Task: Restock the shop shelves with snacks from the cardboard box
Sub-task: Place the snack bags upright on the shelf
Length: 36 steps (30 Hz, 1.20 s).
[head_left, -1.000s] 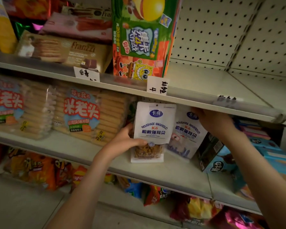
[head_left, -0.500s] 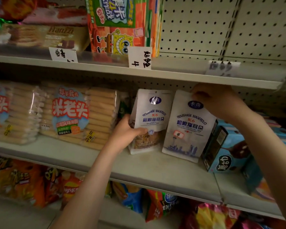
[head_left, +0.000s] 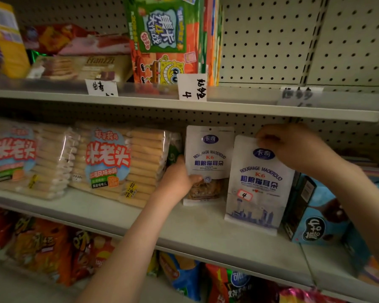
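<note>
While both white snack pouches stand on the middle shelf with their long axes vertical, tops up and printed fronts facing outward, each one is held. The left grip clasps the left edge of the rear pouch, thumb laid across its front. The right grip pinches the top edge of the front pouch, which stands nearer the shelf lip, overlaps its neighbour's right side and sits just beside a blue box. Rice-cracker packs lean to the left.

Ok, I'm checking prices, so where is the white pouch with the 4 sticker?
Head view, right of centre: the stickered pouch stands on the middle shelf, top pinched by the right hand, between the other white pouch and a blue box.
</note>
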Tool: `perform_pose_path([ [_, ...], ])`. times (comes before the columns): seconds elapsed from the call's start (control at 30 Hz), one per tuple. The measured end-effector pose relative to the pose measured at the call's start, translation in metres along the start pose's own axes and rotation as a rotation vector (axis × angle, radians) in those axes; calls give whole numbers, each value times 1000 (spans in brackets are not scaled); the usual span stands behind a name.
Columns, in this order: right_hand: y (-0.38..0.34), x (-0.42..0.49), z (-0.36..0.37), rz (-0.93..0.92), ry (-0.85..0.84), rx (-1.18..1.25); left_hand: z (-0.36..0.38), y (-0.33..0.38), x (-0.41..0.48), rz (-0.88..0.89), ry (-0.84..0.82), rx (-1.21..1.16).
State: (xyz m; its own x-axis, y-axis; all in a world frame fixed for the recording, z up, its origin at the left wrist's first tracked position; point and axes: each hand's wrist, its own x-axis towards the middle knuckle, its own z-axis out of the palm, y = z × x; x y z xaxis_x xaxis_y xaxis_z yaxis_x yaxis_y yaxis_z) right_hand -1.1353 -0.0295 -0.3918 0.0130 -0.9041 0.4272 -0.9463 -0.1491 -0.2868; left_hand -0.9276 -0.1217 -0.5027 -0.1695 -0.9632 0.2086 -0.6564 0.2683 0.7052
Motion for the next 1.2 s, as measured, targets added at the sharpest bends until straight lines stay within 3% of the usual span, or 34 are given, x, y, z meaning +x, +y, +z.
perform_pose_path([
  [0.13,-10,-3,-2,-12,-3,-2,5,2,-20,-36,211,100],
  [0.23,-24,-5,-5,-35,-20,-9,6,15,-50,52,340,70],
  [0.3,-36,-6,-7,-63,-47,-29,2,31,-66,117,264,12],
  [0.4,-48,-2,-8,-31,-96,-40,-2,47,-77,236,-4,-169],
  [0.5,-52,3,-6,10,-117,-51,-1,52,-81,287,-78,-171],
  [0.73,-46,1,-6,76,-167,238,7,46,-83,334,-56,-164],
  [0.93,-30,-10,-2,-105,-229,414,-8,25,-79,383,106,-151],
  [1.07,-21,-8,16,-220,-130,308,-7,12,-70,312,173,-146],
  [1.2,-10,-5,37,-101,44,419,-6,8,-59,168,223,-275],
])
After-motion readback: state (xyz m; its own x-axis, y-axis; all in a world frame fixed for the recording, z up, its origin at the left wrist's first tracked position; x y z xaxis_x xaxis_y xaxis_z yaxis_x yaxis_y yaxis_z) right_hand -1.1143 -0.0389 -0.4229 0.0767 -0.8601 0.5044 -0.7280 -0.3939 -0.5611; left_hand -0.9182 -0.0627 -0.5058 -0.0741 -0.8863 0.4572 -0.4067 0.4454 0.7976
